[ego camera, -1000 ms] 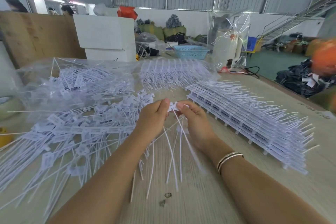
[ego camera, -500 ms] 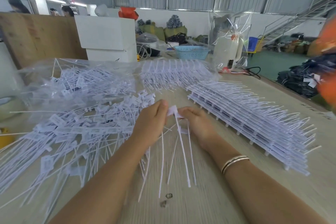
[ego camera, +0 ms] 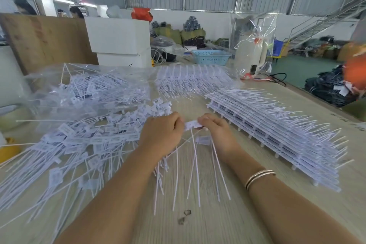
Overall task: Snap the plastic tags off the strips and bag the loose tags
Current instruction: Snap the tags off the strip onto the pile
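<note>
My left hand [ego camera: 162, 132] and my right hand [ego camera: 217, 132] sit close together over the middle of the wooden table [ego camera: 208, 224]. Between their fingertips they pinch a short strip of white plastic tags [ego camera: 193, 125], whose thin tails hang down toward me. A heap of loose tags [ego camera: 79, 144] spreads to the left of my left hand. A stack of whole tag strips [ego camera: 277, 134] lies to the right of my right hand. A clear plastic bag [ego camera: 89, 89] holding more tags lies at the back left.
More tag strips [ego camera: 194, 81] lie fanned out behind my hands. White boxes [ego camera: 118, 39], a blue basket [ego camera: 211, 57] and an upright clear bag [ego camera: 253, 41] stand at the table's far end. A wooden board [ego camera: 45, 41] leans at the back left. The table's right edge drops to a green floor.
My hands have drawn slightly apart, so the tag strip between them shows more. The hanging tails have swung and spread.
</note>
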### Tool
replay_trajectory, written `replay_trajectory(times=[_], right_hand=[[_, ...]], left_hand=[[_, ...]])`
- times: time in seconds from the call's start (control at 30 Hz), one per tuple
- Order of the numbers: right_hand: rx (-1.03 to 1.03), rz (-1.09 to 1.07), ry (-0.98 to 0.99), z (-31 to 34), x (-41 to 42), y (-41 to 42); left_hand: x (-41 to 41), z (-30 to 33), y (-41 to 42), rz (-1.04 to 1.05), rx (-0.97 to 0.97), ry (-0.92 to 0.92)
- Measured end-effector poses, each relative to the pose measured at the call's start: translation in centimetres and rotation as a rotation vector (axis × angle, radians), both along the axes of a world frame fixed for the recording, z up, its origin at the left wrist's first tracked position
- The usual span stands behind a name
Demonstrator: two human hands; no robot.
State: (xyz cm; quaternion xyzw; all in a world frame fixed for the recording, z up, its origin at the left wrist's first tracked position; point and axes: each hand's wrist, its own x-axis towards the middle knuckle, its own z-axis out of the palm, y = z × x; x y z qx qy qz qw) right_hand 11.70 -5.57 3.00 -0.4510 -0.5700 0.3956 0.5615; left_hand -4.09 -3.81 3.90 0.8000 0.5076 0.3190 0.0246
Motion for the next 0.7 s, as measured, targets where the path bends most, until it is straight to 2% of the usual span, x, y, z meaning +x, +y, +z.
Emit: replay_trajectory(times=[0.13,0.27,0.47,0.7], right_hand=[[0.006,0.142,-0.067,-0.5,0.2,0.1],[0.002,0.139,-0.089,-0.7,0.1,0.1],[0.053,0.104,0.083,-0.3,-0.6,-0.1],[0.037,0.102,0.211,-0.5,-0.8,0.0]], left_hand=[[0.1,-0.3,0.0,-0.061,-0.092,-0.043],[0.1,-0.3,0.0,-0.115,-0.138,-0.142],[1.1,-0.2,-0.1,-0.194,-0.188,-0.499],[1.7,-0.6,-0.3,-0.23,-0.227,-0.609]])
